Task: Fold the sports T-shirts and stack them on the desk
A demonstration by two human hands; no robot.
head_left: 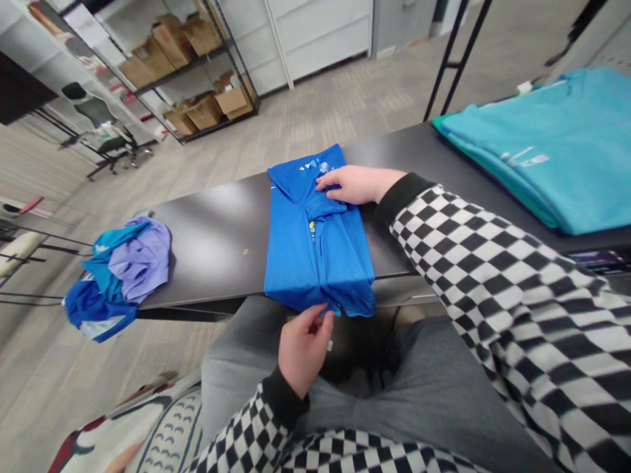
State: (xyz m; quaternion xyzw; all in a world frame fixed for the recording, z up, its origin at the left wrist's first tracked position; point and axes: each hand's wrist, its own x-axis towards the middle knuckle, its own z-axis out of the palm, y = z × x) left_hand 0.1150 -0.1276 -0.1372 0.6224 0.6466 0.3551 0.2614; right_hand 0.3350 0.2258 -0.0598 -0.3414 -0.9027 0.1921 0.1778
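A blue T-shirt [290,236] lies partly folded on the dark table, its lower end hanging over the front edge. White and light-blue print shows near its far end, and a small yellow mark peeks out between the folds. My right hand [352,184] rests on the upper folded part with its fingers stretched out. Below the table edge, my left hand [303,345] has its fingers curled, with thumb and index finger close together at the hanging hem.
Folded turquoise and green shirts [552,151] are stacked at the right of the dark table [211,243]. Crumpled purple and blue clothes [140,256] hang over its left end. Behind stand a shelf with cardboard boxes [172,43] and an office chair [101,125].
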